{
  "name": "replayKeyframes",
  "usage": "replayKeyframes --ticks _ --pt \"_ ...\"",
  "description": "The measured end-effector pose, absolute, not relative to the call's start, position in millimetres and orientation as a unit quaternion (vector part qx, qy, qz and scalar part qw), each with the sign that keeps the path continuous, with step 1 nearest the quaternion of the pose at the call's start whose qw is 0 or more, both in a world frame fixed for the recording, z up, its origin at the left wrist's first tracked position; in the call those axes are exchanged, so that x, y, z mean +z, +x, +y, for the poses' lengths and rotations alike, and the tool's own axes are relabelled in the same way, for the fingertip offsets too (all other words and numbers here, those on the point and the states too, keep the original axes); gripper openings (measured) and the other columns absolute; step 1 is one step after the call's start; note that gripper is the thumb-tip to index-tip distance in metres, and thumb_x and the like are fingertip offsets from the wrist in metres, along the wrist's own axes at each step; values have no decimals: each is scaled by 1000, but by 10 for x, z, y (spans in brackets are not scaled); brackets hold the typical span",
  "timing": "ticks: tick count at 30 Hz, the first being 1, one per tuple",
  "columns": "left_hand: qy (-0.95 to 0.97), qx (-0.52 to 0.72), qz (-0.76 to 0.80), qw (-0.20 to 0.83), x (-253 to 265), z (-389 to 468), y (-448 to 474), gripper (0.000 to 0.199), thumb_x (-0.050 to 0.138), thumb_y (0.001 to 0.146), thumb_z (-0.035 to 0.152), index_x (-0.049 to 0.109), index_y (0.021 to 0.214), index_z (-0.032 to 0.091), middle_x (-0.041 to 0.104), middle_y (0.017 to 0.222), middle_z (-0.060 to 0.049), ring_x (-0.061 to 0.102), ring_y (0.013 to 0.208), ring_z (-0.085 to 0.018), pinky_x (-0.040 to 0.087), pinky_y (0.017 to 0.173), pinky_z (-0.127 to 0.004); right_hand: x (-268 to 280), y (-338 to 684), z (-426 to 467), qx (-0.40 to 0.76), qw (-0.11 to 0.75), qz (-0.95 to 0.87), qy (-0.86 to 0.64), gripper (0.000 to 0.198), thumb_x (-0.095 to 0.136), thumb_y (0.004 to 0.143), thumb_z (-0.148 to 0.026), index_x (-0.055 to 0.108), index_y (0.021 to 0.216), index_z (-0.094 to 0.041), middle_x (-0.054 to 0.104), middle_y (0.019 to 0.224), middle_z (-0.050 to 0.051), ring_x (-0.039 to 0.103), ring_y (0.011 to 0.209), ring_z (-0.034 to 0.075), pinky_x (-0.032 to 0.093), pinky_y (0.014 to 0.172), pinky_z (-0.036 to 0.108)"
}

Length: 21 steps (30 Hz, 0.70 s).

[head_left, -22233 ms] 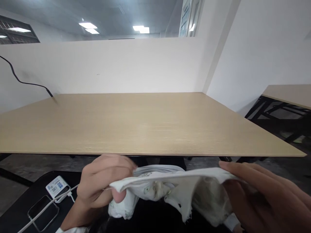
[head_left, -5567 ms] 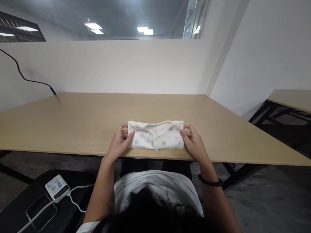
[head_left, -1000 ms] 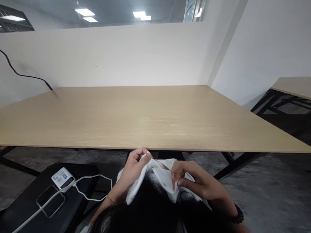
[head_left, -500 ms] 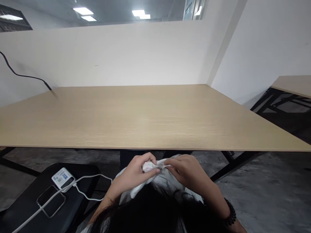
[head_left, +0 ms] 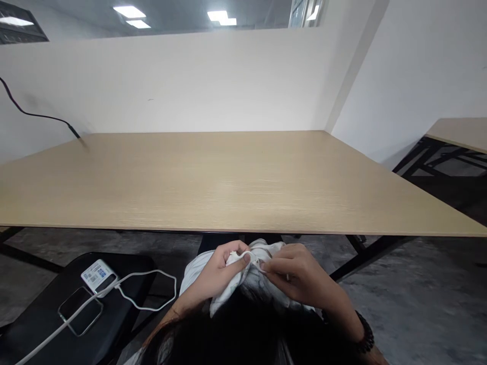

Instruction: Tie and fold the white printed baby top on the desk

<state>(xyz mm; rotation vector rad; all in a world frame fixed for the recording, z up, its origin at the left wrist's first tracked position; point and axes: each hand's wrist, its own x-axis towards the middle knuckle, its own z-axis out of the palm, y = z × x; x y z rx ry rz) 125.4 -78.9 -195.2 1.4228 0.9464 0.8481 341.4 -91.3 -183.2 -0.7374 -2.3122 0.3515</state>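
A crumpled white cloth (head_left: 236, 284) lies over my lap, just below the table's front edge. My left hand (head_left: 222, 268) pinches a gathered fold of it between thumb and fingers. Close beside it, my right hand (head_left: 294, 268) has its fingers pressed together on the cloth's edge, with a black beaded bracelet on that wrist. Whether something small sits between the right fingertips is too fine to make out. Dark hair hides the lower part of the cloth.
A wooden table (head_left: 228, 177) spans the view ahead, against a white wall. On the left, a black chair (head_left: 125, 274) holds a white power bank (head_left: 99, 277), a phone (head_left: 80, 310) and a white cable (head_left: 146, 275). A black cord (head_left: 45, 118) hangs at the back left.
The cloth between my hands has been shifted and bunched differently, with more of it showing. My right hand has moved slightly down and right. The view has tilted a little.
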Motion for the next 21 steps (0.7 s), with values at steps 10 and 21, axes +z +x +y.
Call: replayKeyframes --ticks 10,21 --pt "681 261 336 595 -1854 -808 1084 36 68 83 51 66 83 15 57 73 0 46 66 -10 36 62 -20 -1863 3327 -932 302 278 -892 -190 12 64 94 -26 70 88 -18 62 70 0 54 67 11 37 68 24" --pt "818 163 159 528 -1896 -627 872 68 48 84 77 72 112 20 66 107 -12 60 100 -24 45 95 -33 -2019 4181 -771 432 220 -810 -331 42 51 102 -37 54 141 -20 53 141 12 48 132 24 38 113 39"
